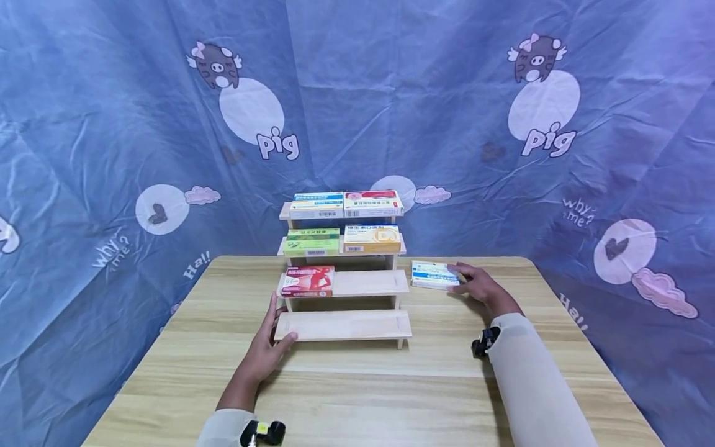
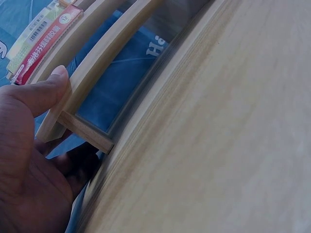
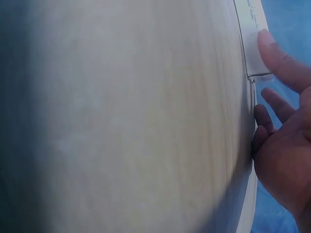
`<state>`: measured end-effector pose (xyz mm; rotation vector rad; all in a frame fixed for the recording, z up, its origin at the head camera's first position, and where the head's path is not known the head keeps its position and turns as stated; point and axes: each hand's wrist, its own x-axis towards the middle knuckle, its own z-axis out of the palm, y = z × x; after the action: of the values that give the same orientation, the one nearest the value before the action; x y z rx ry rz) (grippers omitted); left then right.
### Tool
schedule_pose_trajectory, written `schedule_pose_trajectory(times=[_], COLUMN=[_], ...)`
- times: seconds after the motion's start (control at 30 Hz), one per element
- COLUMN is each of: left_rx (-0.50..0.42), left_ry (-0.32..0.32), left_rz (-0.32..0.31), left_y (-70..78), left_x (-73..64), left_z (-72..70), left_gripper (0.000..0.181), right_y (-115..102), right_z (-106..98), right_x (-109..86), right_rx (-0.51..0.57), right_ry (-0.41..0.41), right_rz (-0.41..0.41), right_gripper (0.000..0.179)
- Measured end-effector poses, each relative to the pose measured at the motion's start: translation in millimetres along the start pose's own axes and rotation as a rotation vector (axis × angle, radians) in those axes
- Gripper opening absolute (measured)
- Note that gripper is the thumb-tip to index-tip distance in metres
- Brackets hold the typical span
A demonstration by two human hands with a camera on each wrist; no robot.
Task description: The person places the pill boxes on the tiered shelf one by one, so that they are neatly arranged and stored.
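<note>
A wooden four-step display rack (image 1: 346, 325) stands on the table. At the left end of its lowest step is my left hand (image 1: 267, 347), thumb on the board's top and fingers around its side; the left wrist view shows this thumb (image 2: 59, 77) on the board too. To the right of the rack lies a white and blue medicine box (image 1: 436, 275). My right hand (image 1: 479, 285) grips its right end between thumb and fingers. In the right wrist view the thumb lies against the box's pale side (image 3: 252, 43).
On the third step down sits a red medicine box (image 1: 307, 281), at the left. A green box (image 1: 311, 242) and an orange and white box (image 1: 371, 238) share the step above. Up top are a blue and white box (image 1: 316, 205) and a red and white box (image 1: 373, 203). Blue printed cloth (image 1: 346, 81) hangs behind the table.
</note>
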<state>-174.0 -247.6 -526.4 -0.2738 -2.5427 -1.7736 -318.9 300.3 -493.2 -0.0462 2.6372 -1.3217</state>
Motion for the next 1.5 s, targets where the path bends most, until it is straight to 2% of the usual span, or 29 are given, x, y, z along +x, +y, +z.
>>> schedule_pose_trajectory(times=[0.2, 0.5, 1.0, 1.5], left_rx=[0.016, 0.003, 0.004, 0.009], left_ry=[0.008, 0.003, 0.004, 0.003], left_rz=[-0.015, -0.007, -0.007, -0.003], left_y=[1.3, 1.8, -0.5, -0.9], left_x=[-0.4, -1.2, -0.4, -0.5], left_z=[1.0, -0.4, -0.2, -0.7], left_gripper=[0.104, 0.105, 0.106, 0.105], right_y=[3.6, 5.5, 11.4, 7.4], right_z=[-1.9, 0.9, 2.3, 2.3], right_x=[-0.2, -0.3, 0.4, -3.2], right_rx=[-0.051, -0.045, -0.029, -0.089], right_ry=[-0.005, -0.002, 0.050, 0.090], right_rz=[-0.023, -0.049, -0.078, -0.078], right_gripper=[0.075, 0.072, 0.070, 0.065])
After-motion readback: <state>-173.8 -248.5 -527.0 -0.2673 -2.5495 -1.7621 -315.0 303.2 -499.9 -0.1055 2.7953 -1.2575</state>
